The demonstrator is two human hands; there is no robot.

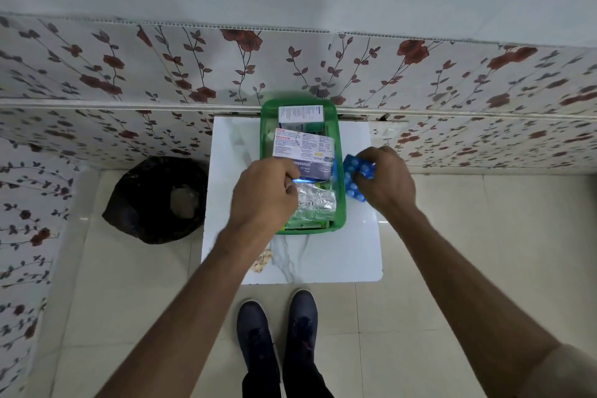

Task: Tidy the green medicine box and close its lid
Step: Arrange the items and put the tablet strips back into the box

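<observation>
A: Which step is in hand?

B: Sorting, it would seem. The green box (pixel 340 203) is set on the white worktop (pixel 355 252), its far end toward the flowered wall, and it is packed with cartons and foil strips. No lid can be made out.

A: And the hands?

B: The left hand (pixel 265 194) is closed over the box, with something thin and blue pinched at the fingertips beside the dressings pack (pixel 315 168); what exactly is pinched cannot be told. The right hand (pixel 384 181) is closed on blue blister strips (pixel 352 171), held just outside the box's right wall.

A: What is called for next?

B: Probably the strips are to be laid flat inside, so that nothing stands above the rim when a lid is fitted. The leaning leaflet carton (pixel 302 145) would need to be pressed down too.

A: Room for moving?

B: Bare worktop is left to the right and in front. A black bin (pixel 155 200) stands on the floor to the left, near the worktop's edge.
</observation>
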